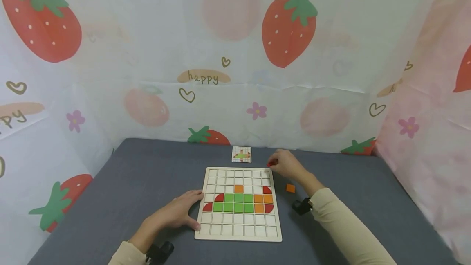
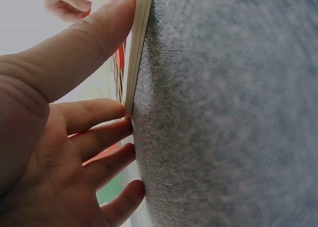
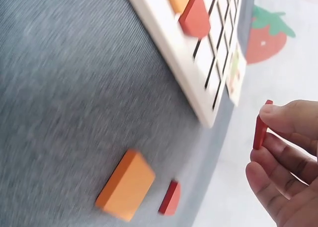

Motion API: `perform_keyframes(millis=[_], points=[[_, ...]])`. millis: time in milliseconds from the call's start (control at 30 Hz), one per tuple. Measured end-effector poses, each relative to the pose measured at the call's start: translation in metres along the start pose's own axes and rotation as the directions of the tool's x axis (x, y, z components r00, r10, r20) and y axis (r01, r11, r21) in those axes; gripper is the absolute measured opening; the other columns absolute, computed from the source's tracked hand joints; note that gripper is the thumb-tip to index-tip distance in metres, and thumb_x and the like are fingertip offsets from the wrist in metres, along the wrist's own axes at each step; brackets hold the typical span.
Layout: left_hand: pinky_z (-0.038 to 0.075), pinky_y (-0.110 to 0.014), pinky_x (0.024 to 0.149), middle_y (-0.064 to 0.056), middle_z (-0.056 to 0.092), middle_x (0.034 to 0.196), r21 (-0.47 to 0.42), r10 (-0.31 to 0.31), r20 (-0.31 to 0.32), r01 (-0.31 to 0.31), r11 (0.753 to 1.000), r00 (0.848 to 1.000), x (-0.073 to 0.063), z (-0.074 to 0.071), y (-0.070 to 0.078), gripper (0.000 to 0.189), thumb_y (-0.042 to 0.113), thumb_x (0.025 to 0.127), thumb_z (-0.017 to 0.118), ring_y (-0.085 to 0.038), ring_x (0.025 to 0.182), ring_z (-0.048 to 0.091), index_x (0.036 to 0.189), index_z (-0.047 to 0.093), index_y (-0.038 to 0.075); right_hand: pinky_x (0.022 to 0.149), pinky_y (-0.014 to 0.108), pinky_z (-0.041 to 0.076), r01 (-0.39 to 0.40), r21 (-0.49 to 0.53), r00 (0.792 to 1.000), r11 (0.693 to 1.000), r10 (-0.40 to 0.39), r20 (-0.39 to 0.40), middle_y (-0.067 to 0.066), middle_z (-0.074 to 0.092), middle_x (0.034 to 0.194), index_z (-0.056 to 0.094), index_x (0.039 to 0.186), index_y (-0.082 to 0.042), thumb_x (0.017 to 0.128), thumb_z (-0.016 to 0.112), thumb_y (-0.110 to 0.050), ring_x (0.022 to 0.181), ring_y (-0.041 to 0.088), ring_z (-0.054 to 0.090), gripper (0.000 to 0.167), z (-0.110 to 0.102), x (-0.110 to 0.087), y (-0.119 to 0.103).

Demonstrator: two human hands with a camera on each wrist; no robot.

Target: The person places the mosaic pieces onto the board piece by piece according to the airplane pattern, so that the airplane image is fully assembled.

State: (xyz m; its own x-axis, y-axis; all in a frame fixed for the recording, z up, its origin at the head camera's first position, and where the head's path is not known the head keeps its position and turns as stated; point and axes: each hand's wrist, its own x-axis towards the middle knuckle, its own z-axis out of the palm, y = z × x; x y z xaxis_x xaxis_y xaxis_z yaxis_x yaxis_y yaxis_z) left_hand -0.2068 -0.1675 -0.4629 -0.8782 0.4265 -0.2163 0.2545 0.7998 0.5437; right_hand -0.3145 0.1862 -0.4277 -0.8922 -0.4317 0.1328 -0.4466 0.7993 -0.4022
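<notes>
A wooden grid board lies on the table, bearing green squares, orange squares and several red quarter-round pieces. My left hand rests against its left edge, the thumb near the front corner and the fingers spread farther back. Beyond the board's back right corner, my right hand pinches a red piece between thumb and fingertips, held on edge above the table. Right of the board lies a loose orange square; the right wrist view also shows a loose red piece near it.
A small pattern card lies behind the board, showing a coloured figure on a grid. The dark grey tabletop meets a printed cloth backdrop at the back and sides. Each wrist wears a small black camera.
</notes>
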Motion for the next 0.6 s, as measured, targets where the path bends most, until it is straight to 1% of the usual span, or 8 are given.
perform_keyframes(millis=[300,467,600], points=[[0.027,-0.066,0.11,-0.018,0.039,0.153,0.0,0.002,-0.004,-0.002,1.0,1.0,0.0,-0.001,0.001,0.096,0.03,0.065,0.088,-0.04,0.145,0.03,0.144,0.044,-0.002,0.071,0.031,0.052,0.011,0.048,0.999,0.999,-0.013,0.035,0.008,0.064,0.094,0.074,0.1,-0.002,0.087,0.068,-0.007,0.082,0.017,0.057,0.015,0.004,0.008,-0.02],[0.026,-0.066,0.11,-0.018,0.039,0.152,-0.005,0.005,-0.004,-0.005,1.0,1.0,-0.001,-0.001,0.002,0.096,0.03,0.065,0.088,-0.04,0.145,0.03,0.144,0.044,-0.002,0.071,0.03,0.052,0.02,0.079,0.998,0.997,-0.025,0.056,0.006,0.062,0.093,0.075,0.1,-0.002,0.087,0.068,-0.006,0.081,0.016,0.056,0.014,0.009,0.01,-0.028],[0.026,-0.067,0.109,-0.019,0.039,0.152,-0.015,0.01,-0.003,-0.01,1.0,1.0,-0.001,-0.001,0.001,0.096,0.03,0.065,0.088,-0.041,0.145,0.029,0.144,0.043,-0.002,0.069,0.027,0.051,0.017,0.081,0.996,0.997,-0.023,0.084,0.004,0.06,0.091,0.075,0.1,-0.004,0.088,0.068,-0.006,0.079,0.014,0.055,0.014,0.015,0.013,-0.034]])
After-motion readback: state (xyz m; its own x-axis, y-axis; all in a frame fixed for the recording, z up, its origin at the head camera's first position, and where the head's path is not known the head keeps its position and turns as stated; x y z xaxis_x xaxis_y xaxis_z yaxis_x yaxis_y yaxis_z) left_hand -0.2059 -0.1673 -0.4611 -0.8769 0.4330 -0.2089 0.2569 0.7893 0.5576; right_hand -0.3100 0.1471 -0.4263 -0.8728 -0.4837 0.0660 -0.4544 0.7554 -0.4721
